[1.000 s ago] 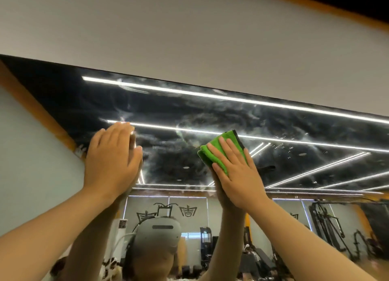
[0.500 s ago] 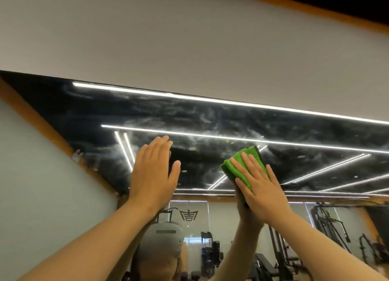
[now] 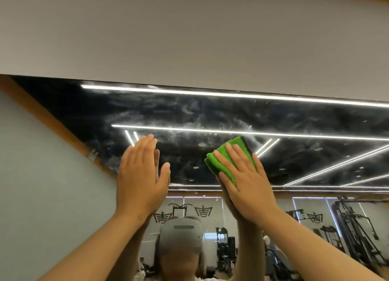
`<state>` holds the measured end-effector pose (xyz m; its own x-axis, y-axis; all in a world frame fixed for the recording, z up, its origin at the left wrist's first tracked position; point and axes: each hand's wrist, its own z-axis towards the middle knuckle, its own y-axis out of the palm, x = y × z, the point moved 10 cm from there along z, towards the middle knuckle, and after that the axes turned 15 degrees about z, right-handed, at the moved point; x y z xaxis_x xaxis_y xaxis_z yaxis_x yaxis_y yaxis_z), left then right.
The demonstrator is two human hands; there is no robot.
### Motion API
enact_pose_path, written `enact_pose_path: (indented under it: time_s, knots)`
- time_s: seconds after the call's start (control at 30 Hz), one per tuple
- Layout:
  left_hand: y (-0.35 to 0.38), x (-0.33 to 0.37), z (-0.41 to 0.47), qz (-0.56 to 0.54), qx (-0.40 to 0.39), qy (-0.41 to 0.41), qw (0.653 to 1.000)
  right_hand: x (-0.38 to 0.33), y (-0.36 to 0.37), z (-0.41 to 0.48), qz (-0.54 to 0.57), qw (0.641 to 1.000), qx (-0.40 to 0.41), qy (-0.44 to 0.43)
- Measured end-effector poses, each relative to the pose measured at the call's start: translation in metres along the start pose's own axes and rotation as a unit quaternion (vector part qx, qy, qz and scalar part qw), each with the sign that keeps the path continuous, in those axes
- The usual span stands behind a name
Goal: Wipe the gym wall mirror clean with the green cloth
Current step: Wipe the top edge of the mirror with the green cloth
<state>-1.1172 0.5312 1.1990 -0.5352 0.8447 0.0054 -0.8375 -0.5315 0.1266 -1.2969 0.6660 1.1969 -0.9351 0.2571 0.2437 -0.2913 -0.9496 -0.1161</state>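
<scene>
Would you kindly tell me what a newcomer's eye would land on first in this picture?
The bright green cloth stands out first, pressed flat under the right hand against the upper part of the mirror, right of centre. Next come the cloudy white smears across the dark glass above both hands, crossed by reflected light strips. The left hand is spread flat at the glass, left of the cloth.
</scene>
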Motion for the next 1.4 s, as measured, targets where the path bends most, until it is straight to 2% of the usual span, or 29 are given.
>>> enact_pose_path:
  time_s: [0.1,0.2,0.33,0.4,0.47,0.57,0.63,0.7,0.77,0.83,0.9,0.93,1.0,1.07,1.13,1.2,1.27,1.33,1.4]
  knots:
    - [-0.001,-0.001,-0.002,-0.008,0.013,-0.003,1.000,0.012,0.000,0.011,-0.008,0.998,-0.055,-0.027]
    - [-0.002,-0.001,-0.002,-0.015,0.020,0.001,1.000,0.030,-0.007,0.038,-0.017,0.995,-0.095,0.005]
    - [0.000,-0.010,-0.002,-0.034,0.032,-0.026,0.999,0.029,-0.009,0.080,0.002,0.992,-0.048,0.117]
    - [-0.001,-0.017,-0.002,-0.046,0.048,-0.050,0.997,0.009,0.002,0.095,0.014,0.991,-0.026,0.131]
    - [-0.003,-0.023,-0.003,-0.065,0.055,-0.079,0.993,-0.027,0.018,0.101,0.026,0.996,-0.029,0.081]
    - [-0.002,-0.026,-0.002,-0.079,0.039,-0.097,0.991,-0.067,0.035,0.081,0.022,0.995,-0.080,-0.046]
    - [-0.001,-0.029,-0.005,-0.083,0.031,-0.104,0.991,-0.061,0.035,0.050,0.008,0.985,-0.119,-0.122]
    - [-0.002,-0.030,-0.006,-0.086,0.026,-0.107,0.990,-0.027,0.019,0.028,-0.001,0.981,-0.140,-0.136]
    - [-0.002,-0.029,-0.007,-0.086,0.026,-0.103,0.991,0.024,-0.010,0.033,-0.020,0.990,-0.124,-0.066]
    - [-0.002,-0.026,-0.007,-0.080,0.025,-0.095,0.992,0.063,-0.031,0.058,-0.024,0.994,-0.089,0.056]
    - [-0.001,-0.024,-0.007,-0.071,0.019,-0.091,0.993,0.064,-0.029,0.089,-0.001,0.989,-0.047,0.142]
    - [0.000,-0.025,-0.007,-0.069,0.019,-0.094,0.993,0.048,-0.021,0.104,0.009,0.988,-0.033,0.152]
    - [0.002,-0.029,-0.009,-0.070,0.017,-0.106,0.992,-0.004,0.004,0.123,0.009,0.994,-0.029,0.106]
    - [0.002,-0.030,-0.008,-0.073,0.012,-0.113,0.991,-0.052,0.027,0.122,0.003,0.999,-0.043,0.016]
    - [0.003,-0.030,-0.007,-0.082,0.011,-0.114,0.990,-0.070,0.036,0.101,0.002,0.995,-0.076,-0.059]
    - [0.000,-0.029,-0.008,-0.095,0.014,-0.110,0.989,-0.058,0.029,0.083,0.001,0.992,-0.088,-0.091]
    - [-0.002,-0.025,-0.007,-0.094,0.013,-0.092,0.991,-0.023,0.011,0.085,-0.006,0.995,-0.084,-0.051]
    - [-0.003,-0.022,-0.005,-0.101,0.003,-0.072,0.992,0.016,-0.008,0.104,-0.011,0.996,-0.070,0.050]
    - [-0.003,-0.023,0.002,-0.100,0.005,-0.048,0.994,0.027,-0.012,0.129,-0.001,0.990,-0.045,0.135]
